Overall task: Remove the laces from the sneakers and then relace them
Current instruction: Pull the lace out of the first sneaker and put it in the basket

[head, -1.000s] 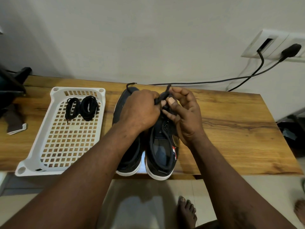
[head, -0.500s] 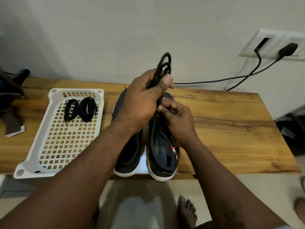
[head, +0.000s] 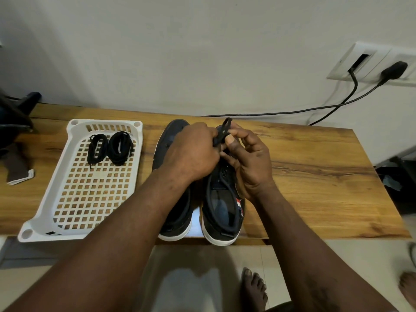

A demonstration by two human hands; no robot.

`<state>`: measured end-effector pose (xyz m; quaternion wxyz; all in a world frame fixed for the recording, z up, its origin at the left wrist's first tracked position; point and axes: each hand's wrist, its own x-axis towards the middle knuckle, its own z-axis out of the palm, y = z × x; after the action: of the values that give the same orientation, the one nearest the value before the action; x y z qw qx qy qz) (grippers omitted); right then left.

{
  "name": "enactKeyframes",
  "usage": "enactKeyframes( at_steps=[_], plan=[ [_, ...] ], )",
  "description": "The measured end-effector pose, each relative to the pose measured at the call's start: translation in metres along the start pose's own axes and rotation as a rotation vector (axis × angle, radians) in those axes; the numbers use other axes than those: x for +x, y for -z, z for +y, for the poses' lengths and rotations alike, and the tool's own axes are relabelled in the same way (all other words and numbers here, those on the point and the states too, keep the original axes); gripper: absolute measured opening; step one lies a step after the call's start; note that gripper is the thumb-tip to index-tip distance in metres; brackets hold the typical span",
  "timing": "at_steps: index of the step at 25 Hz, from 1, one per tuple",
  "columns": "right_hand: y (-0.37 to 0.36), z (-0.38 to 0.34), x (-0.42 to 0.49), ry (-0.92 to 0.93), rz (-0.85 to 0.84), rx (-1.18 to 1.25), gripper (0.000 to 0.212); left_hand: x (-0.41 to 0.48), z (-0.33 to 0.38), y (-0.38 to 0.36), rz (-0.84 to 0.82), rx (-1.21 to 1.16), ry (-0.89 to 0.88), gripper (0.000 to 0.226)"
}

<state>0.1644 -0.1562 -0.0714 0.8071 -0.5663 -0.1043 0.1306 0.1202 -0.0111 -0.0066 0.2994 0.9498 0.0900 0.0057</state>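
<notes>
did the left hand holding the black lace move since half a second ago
Yes. The left hand has dropped: its looped black shoelace stood well above the wooden table's back edge and is now level with it.

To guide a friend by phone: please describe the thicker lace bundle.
On the table, a white tray lies left of the sneakers. At its far end sit two black lace bundles: the right bundle is thicker than the left bundle.

The left sneaker (head: 177, 224) and right sneaker (head: 221, 212) are showing black uppers and white soles; the right is wearing a red-white-blue patch (head: 240, 206). The held lace (head: 222, 134) and coiled laces (head: 119, 149) are looking black, the grid-holed tray (head: 74, 136) white, the bench (head: 315, 176) brown-grained.
</notes>
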Motion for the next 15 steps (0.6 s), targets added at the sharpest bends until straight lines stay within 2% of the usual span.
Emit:
enactKeyframes(
  at_steps=[2, 4, 7, 9, 12, 14, 15],
  plan=[
    [0.004, 0.004, 0.003, -0.053, 0.005, -0.021, 0.03, 0.002, -0.002, 0.001, 0.146, -0.023, 0.031, 0.017],
    [0.005, 0.009, 0.005, -0.063, -0.011, -0.115, 0.036, 0.004, -0.001, 0.0, 0.24, -0.235, 0.017, 0.018],
    [0.002, 0.013, 0.002, 0.042, -0.073, -0.291, 0.024, -0.002, 0.01, 0.002, 0.186, -0.525, -0.09, 0.011],
    [0.001, 0.013, 0.001, 0.083, -0.077, -0.343, 0.013, -0.006, 0.017, 0.003, 0.153, -0.725, -0.167, 0.017],
    [-0.001, 0.014, 0.001, 0.061, -0.045, -0.288, 0.009, -0.009, 0.019, 0.009, 0.151, -0.984, -0.17, 0.017],
    [-0.004, 0.008, 0.001, -0.014, 0.015, -0.155, 0.013, -0.008, 0.014, 0.013, 0.194, -1.103, -0.04, 0.024],
    [-0.006, 0.003, 0.0, -0.059, 0.03, -0.07, 0.017, -0.005, 0.009, 0.012, 0.247, -1.057, 0.025, 0.027]
  ],
)
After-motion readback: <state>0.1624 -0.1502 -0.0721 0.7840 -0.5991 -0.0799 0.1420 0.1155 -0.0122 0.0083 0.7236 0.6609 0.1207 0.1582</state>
